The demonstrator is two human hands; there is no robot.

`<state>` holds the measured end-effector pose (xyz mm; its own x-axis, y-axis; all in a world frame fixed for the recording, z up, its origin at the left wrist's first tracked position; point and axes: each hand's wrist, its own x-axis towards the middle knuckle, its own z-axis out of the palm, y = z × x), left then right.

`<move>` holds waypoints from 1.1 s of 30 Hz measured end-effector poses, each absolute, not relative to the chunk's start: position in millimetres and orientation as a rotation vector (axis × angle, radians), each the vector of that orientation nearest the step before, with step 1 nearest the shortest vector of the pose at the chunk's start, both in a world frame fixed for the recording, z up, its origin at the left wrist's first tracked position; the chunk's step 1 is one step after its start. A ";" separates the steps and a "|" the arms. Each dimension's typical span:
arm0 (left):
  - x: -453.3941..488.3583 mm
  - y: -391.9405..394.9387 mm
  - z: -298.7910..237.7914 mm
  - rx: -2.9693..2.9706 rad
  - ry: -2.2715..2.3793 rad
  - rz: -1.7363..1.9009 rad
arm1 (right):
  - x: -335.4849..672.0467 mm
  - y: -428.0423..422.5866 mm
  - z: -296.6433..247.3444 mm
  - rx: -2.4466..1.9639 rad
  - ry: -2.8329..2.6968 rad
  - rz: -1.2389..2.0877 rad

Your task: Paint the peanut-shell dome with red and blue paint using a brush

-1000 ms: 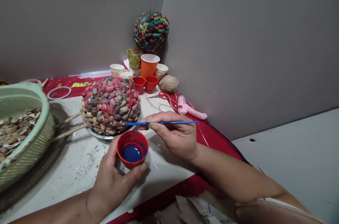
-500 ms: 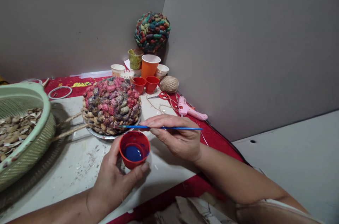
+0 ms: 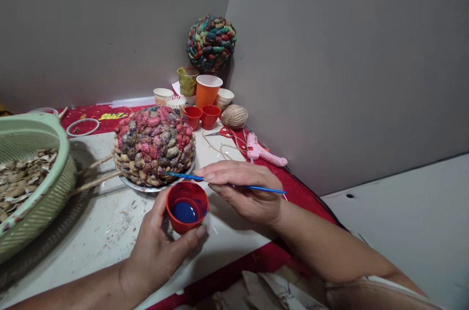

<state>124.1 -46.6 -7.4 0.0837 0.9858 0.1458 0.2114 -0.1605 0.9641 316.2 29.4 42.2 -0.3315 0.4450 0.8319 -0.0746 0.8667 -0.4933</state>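
Note:
My left hand (image 3: 161, 246) is wrapped round a small red cup (image 3: 187, 226) with dark blue paint (image 3: 183, 212) inside. In my right hand (image 3: 245, 190) is a thin blue paintbrush (image 3: 266, 189), held between thumb and fingers. Its tip meets the lower right front of a dome (image 3: 154, 141) covered in peanut-like shells. Pink, purple and grey colour the dome's upper part, while its lower rows are mostly bare tan. The dome rests on a pale plate (image 3: 146, 188), and two twine-wrapped sticks (image 3: 95, 183) reach from its left side.
A green basket (image 3: 64, 154) of shells stands at left. Behind the dome are an orange cup (image 3: 207, 91), two red cups (image 3: 210, 117), a twine ball (image 3: 235, 116), red scissors (image 3: 226, 132) and a multicoloured shell ball (image 3: 211, 44). A pink glue gun (image 3: 266, 153) lies at right.
The brush has tilted, its handle end dropping lower and its tip moving slightly right along the dome. My right hand shifted slightly with it. The cup has barely moved.

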 end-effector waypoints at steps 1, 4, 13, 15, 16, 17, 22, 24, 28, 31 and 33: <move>124.3 -46.5 -6.8 1.515 1.242 1.161 | 316.3 29.7 42.3 -0.277 -1.845 0.538; 125.0 -46.1 -5.3 1.501 1.251 1.151 | 317.5 31.0 43.4 -0.333 -1.815 0.535; 126.6 -44.6 -4.6 1.552 1.248 1.145 | 317.5 27.6 46.0 -0.252 -1.912 0.510; 127.0 -44.2 -4.1 1.557 1.243 1.154 | 317.7 27.2 46.5 -0.270 -1.961 0.474; 127.2 -44.0 -3.7 1.556 1.242 1.161 | 318.1 27.0 47.0 -0.283 -1.969 0.456; 127.4 -44.0 -3.2 1.553 1.242 1.164 | 318.7 26.7 47.6 -0.300 -1.966 0.441; 128.1 -45.2 -1.6 1.523 1.260 1.152 | 322.2 23.5 52.1 -0.348 -1.905 0.384; 127.8 -45.8 -1.9 1.520 1.250 1.141 | 322.7 22.5 53.1 -0.337 -1.908 0.393; 126.5 -45.4 -3.0 1.555 1.242 1.138 | 322.5 24.7 51.8 -0.304 -1.962 0.424; 126.2 -44.8 -3.3 1.561 1.259 1.143 | 322.4 28.9 50.0 -0.307 -1.929 0.423; 126.5 -44.9 -3.3 1.540 1.264 1.144 | 322.8 31.0 50.0 -0.319 -1.876 0.425</move>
